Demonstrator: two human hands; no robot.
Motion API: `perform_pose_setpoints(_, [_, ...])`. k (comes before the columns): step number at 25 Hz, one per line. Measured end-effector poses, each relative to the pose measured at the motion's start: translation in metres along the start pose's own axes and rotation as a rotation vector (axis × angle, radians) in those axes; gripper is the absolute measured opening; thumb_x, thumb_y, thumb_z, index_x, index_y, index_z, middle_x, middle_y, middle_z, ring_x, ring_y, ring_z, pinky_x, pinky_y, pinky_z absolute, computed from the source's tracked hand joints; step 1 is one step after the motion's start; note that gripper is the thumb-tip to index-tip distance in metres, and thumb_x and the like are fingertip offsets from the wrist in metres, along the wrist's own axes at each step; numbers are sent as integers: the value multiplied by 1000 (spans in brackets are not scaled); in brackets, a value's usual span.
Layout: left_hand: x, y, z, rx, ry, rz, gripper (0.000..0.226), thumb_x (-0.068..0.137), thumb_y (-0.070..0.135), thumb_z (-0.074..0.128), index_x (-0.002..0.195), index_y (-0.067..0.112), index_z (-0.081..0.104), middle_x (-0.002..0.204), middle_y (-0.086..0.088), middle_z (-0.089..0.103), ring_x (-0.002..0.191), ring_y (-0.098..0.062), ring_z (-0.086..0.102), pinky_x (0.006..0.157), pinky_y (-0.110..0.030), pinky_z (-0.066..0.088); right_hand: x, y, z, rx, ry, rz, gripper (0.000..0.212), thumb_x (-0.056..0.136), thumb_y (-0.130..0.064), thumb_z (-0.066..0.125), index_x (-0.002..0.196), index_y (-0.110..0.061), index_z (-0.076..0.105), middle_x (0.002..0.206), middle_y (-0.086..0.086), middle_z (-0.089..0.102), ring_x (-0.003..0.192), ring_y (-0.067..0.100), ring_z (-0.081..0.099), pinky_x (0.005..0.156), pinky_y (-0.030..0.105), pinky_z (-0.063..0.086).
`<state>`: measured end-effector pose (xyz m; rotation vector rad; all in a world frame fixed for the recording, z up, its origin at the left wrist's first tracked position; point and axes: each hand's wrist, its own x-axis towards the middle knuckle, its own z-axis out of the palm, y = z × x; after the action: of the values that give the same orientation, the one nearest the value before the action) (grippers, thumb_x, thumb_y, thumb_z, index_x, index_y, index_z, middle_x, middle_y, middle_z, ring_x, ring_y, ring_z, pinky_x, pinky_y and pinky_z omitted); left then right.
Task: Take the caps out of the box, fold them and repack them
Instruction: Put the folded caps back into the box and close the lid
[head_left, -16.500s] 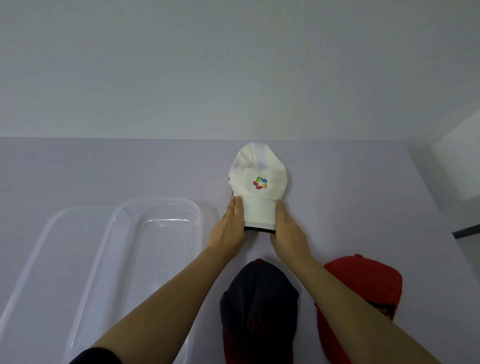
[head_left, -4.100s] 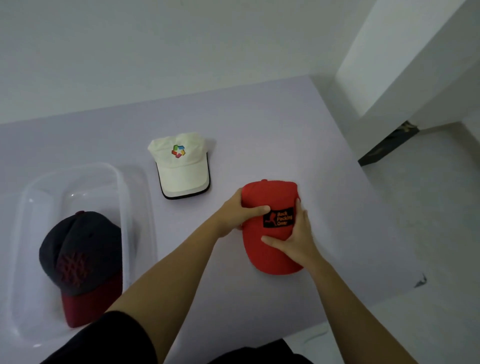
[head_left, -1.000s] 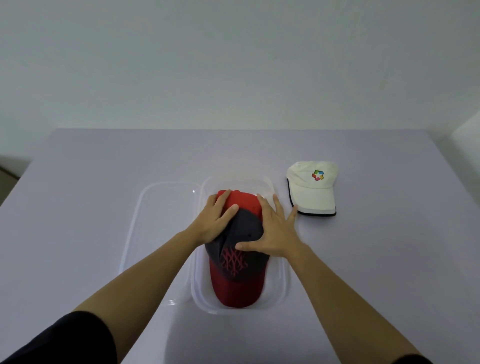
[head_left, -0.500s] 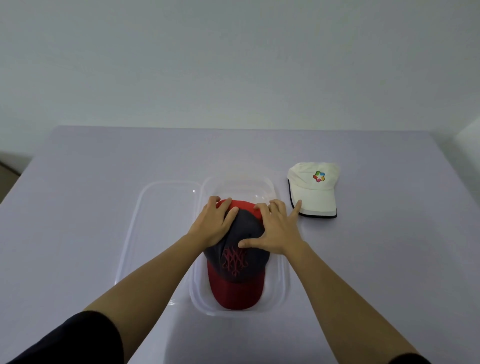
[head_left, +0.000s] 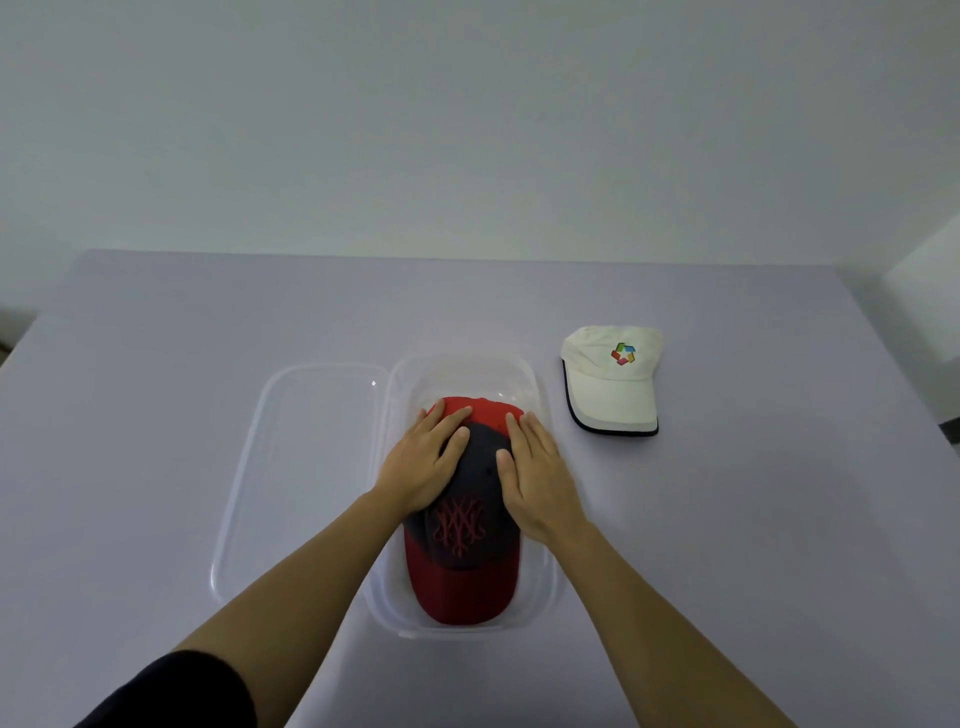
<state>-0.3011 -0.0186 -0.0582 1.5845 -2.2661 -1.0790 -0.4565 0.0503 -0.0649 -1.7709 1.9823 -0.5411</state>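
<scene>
Both hands lie flat, fingers straight and close together, pressing down on the soft crowns of two caps stacked in the clear plastic box (head_left: 467, 374). The left hand (head_left: 423, 462) and right hand (head_left: 537, 478) sit either side of the navy cap (head_left: 462, 525), which has red stitching and a curved red brim. A red cap (head_left: 480, 408) peeks from beneath it. The box's rounded clear lid (head_left: 311, 467) lies flat just beside it. A folded cream cap (head_left: 610, 384) with dark brim edging rests on the smooth grey table (head_left: 156, 389), near the box's right side.
</scene>
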Motion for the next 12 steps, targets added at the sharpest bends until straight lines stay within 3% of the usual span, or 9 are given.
perform_pose_setpoints(2, [1, -4, -1, 2, -33, 23, 45, 98, 47, 29, 143, 39, 32, 159, 1, 17, 148, -20, 8, 117, -38, 16, 0, 1, 3, 7, 25, 22, 71, 89, -49, 7, 149, -11, 13, 158, 6, -1, 145, 15, -10, 118, 33, -3])
perform_pose_setpoints(4, [0, -5, -1, 7, -38, 30, 46, 98, 48, 30, 143, 39, 32, 159, 0, 17, 147, -21, 9, 118, -38, 14, 1, 1, 4, 54, 26, 91, 61, 96, -43, 17, 149, -12, 13, 158, 7, -10, 145, 20, -12, 118, 35, -1])
perform_pose_setpoints(7, [0, 0, -3, 56, -60, 9, 51, 98, 48, 26, 147, 34, 24, 160, -1, 14, 148, -21, 6, 118, -37, 10, 1, 4, 3, 154, -7, 127, 55, 100, -35, 25, 149, -14, 13, 159, 4, -11, 146, 16, -4, 117, 29, 9])
perform_pose_setpoints(10, [-1, 8, -12, 69, -26, 61, 57, 99, 47, 22, 151, 26, 14, 160, 0, 9, 148, -16, 1, 119, -33, 5, -1, 2, -2, 335, 24, 170, 56, 100, -35, 25, 149, -19, 3, 159, -4, -9, 141, 1, -5, 111, 19, 5])
perform_pose_setpoints(12, [3, 20, -20, 26, 47, 120, 57, 100, 44, 22, 151, 21, 12, 160, 2, 9, 147, -11, 0, 118, -29, 3, -3, 3, -7, 494, 85, 243, 56, 100, -35, 24, 149, -22, -1, 159, -5, -5, 142, 1, -5, 115, 23, 2])
